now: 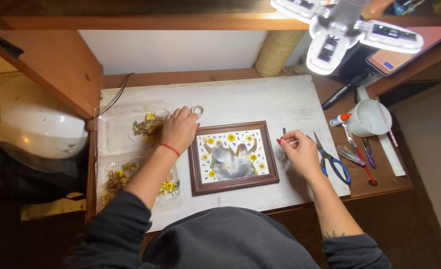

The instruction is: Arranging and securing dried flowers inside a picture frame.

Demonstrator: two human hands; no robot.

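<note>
Reaching into a clear plastic tray (116, 130), the left hand (179, 129) curls its fingers on dried flowers (147, 125); the right hand (300, 151) pinches tweezers (284, 135) beside the picture frame (233, 156) on the tabletop (260, 99).

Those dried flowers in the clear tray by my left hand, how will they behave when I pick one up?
The dried flowers under your left hand look thin and shrivelled, so probably very light and brittle. Loose in the clear plastic tray, they would likely crumble under a firm pinch or drift at a nudge.
</note>
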